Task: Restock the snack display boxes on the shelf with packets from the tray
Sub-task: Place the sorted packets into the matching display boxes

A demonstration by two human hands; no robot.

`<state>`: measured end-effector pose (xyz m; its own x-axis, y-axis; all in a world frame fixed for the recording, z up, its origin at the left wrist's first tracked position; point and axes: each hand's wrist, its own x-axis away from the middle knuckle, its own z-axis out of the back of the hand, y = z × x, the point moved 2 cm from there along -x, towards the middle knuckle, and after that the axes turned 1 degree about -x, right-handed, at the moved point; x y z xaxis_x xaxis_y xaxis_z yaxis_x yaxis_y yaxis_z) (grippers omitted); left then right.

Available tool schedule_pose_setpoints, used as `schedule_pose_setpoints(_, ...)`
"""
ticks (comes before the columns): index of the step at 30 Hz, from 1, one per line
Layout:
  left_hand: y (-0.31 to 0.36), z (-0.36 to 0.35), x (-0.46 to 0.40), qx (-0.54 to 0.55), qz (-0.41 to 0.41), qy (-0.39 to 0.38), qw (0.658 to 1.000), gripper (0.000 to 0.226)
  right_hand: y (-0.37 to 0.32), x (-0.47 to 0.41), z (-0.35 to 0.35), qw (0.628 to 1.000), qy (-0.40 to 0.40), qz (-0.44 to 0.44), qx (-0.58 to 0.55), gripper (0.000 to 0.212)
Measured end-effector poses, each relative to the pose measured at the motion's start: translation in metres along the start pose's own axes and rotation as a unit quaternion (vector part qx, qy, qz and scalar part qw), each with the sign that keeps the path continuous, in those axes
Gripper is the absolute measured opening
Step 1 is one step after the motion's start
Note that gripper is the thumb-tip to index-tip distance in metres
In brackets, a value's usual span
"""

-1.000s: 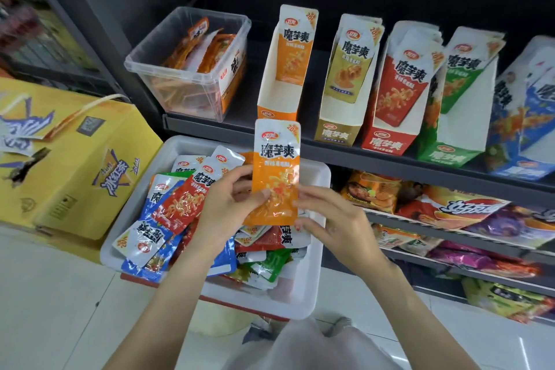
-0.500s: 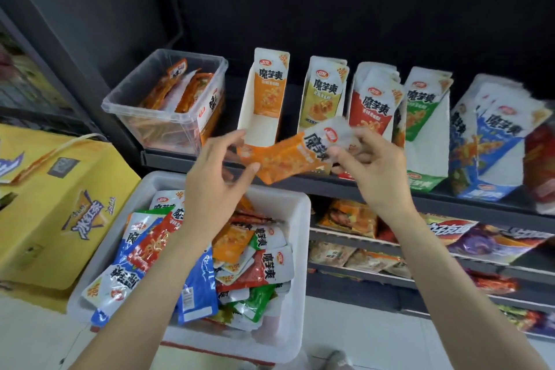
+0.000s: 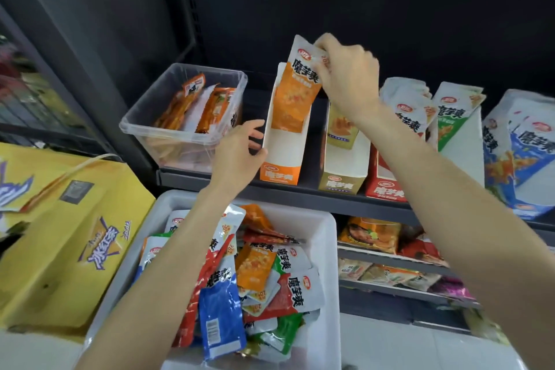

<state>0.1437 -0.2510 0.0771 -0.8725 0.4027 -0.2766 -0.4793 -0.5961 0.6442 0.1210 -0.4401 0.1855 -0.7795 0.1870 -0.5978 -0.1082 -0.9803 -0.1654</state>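
**Hands steady an orange box as a packet is held at its top**

The left hand (image 3: 240, 153) is seen against the left wall of the orange display box (image 3: 282, 156), its thumb and fingers curled onto the cardboard edge. Nearest the camera, a white tray (image 3: 329, 249) is filled with a loose heap of packets (image 3: 255, 273) in red, orange, blue and green, crossed by the left forearm. A yellow carton (image 3: 60, 243) is stood just beside the tray on the left. Further up, the orange packet (image 3: 295, 90) is pinched at its top corner by the right hand (image 3: 348, 81) and is held upright in the back of the orange box, its lower end inside the box walls. On the dark shelf (image 3: 300, 194) the box is flanked by a clear plastic tub (image 3: 183, 120) of packets on the left and by a yellow box (image 3: 342, 159), a red box (image 3: 387, 183), a green box (image 3: 456, 129) and a blue box (image 3: 522, 159) on the right, each stocked with matching packets. Lower shelves of other snack bags (image 3: 390, 249) are seen at right.
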Motion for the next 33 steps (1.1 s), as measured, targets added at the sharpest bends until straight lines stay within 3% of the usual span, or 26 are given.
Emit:
schedule_pose_setpoints(8,-0.002,-0.001,0.001,0.003,-0.024,-0.005,1.000,0.048,0.008,-0.018,-0.052,0.987,-0.131,-0.066,-0.063,0.022)
schedule_pose_setpoints(11,-0.002,-0.001,-0.001,0.002,-0.027,-0.006,1.000,0.047,0.009,-0.020,-0.062,0.991,-0.114,-0.058,-0.044,0.026)
schedule_pose_setpoints(16,-0.002,-0.001,0.002,0.007,-0.029,0.020,0.999,0.043,0.008,0.001,-0.046,0.999,0.006,-0.019,-0.035,0.030)
schedule_pose_setpoints(18,0.001,0.002,0.011,0.010,-0.039,0.069,0.997,0.037,0.000,0.026,-0.033,0.997,0.036,0.001,-0.075,0.024)
schedule_pose_setpoints(23,0.011,0.012,0.054,0.085,-0.092,0.166,0.978,0.022,-0.023,0.113,-0.005,0.972,0.002,0.012,-0.236,0.019)
schedule_pose_setpoints(27,0.008,0.010,0.098,0.084,-0.096,0.095,0.987,0.024,-0.036,0.180,-0.005,0.955,-0.102,-0.019,-0.276,0.016)
schedule_pose_setpoints(30,-0.013,0.001,0.127,-0.021,-0.042,-0.021,0.999,0.029,-0.038,0.218,-0.026,0.938,-0.274,-0.017,-0.211,0.022)
schedule_pose_setpoints(33,-0.033,-0.011,0.156,-0.135,-0.032,-0.129,0.982,0.042,-0.042,0.245,-0.047,0.903,-0.395,0.016,-0.171,0.040)
